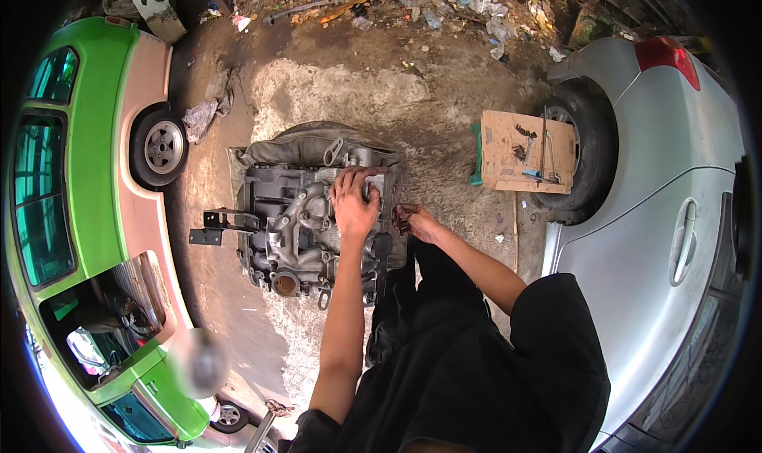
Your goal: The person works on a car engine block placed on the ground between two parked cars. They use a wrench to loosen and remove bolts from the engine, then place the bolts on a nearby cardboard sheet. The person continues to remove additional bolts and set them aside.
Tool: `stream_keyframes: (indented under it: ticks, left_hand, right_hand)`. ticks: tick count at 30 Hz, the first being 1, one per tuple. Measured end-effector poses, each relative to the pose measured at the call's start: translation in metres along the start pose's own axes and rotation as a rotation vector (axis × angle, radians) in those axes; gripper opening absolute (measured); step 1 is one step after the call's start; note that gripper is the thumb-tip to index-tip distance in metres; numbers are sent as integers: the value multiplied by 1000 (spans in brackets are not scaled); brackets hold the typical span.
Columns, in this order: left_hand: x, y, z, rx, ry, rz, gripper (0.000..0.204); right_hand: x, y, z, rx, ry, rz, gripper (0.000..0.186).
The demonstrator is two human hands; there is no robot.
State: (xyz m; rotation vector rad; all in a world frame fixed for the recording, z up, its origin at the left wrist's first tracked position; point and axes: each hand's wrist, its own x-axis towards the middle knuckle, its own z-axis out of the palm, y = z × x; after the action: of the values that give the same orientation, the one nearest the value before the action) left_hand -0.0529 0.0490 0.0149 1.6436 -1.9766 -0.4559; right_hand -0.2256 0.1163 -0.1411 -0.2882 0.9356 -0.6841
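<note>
A grey metal car engine (298, 231) sits in front of me, with curved intake pipes on top and a round opening at its near side. Across the upper right of it lies my left hand (355, 199), fingers spread over a metal cover and the thumb apart. My right hand (413, 220) is at the engine's right side, its dark-stained fingers curled in against the edge. Whatever those fingers grip is too small or hidden to make out. A black bracket (218, 227) juts out from the engine's left side.
To the right, a cardboard sheet (500, 155) on a green support carries wrenches and small parts beside a silver car (627, 239). A green and pink van (103, 151) stands at the left. Behind the engine shows a tyre-like rim (317, 128); litter (484, 9) lies farther off.
</note>
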Motion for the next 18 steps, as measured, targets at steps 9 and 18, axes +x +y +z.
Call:
stream_keyframes:
  ticks: [9, 18]
  left_hand:
    - [-3, -5, 5, 33, 30, -3, 29]
    - [-2, -6, 6, 16, 30, -17, 25]
  right_hand:
    - [-34, -26, -8, -42, 59, 66, 32]
    - [-3, -104, -45, -963, 168, -161, 45]
